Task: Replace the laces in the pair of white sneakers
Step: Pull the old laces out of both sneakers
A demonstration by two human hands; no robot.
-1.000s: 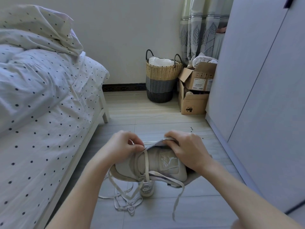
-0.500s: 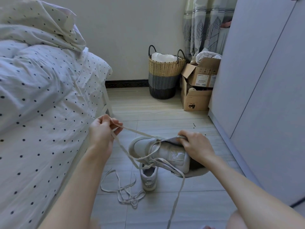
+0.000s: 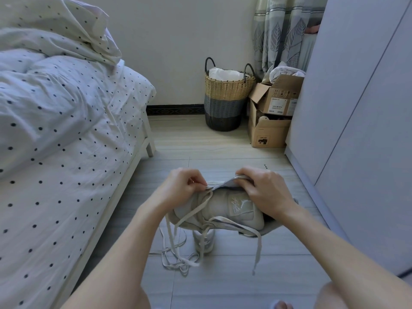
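Fingers of the left hand (image 3: 178, 188) are pinching a lace (image 3: 191, 214) at the held sneaker (image 3: 225, 208) (white), while the right hand (image 3: 265, 190) is gripping its upper edge.

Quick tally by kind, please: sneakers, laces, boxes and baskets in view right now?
Sneakers: 2, held sneaker, floor sneaker
Laces: 2, threaded lace, loose lace
Cardboard boxes: 2, upper box, lower box
Baskets: 1, basket
Total: 7

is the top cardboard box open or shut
Open. The top box has a flap folded out to its left, and white cloth sticks out above its rim.
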